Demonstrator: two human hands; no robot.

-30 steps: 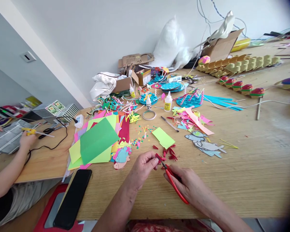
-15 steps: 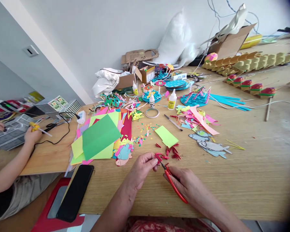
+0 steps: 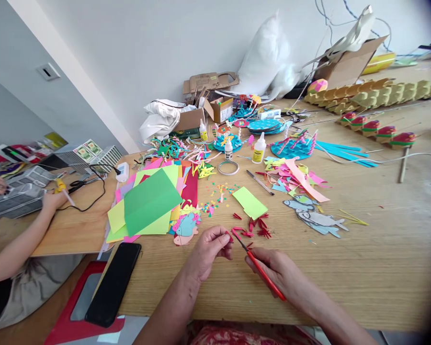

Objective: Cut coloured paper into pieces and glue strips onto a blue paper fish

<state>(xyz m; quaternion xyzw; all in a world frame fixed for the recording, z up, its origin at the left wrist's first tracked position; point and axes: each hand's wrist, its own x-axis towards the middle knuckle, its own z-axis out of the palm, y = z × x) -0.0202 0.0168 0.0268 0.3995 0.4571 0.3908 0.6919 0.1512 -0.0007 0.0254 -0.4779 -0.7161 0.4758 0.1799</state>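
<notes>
A small red piece (image 3: 231, 237) is pinched by the left hand (image 3: 211, 250); a red-handled tool (image 3: 266, 277) is gripped in the right hand (image 3: 276, 269), its long axis slanted toward the left fingertips. Red scraps (image 3: 264, 232) lie just beyond.

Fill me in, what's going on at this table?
A person is doing fine handwork at a wooden table. The right hand holds a red-handled tool, its dark tip close to the left hand, which appears to pinch a small red piece. More red scraps lie just beyond, by a lime-green sheet. On the picture's left, a co-worker's hand grips a yellow tool.
</notes>
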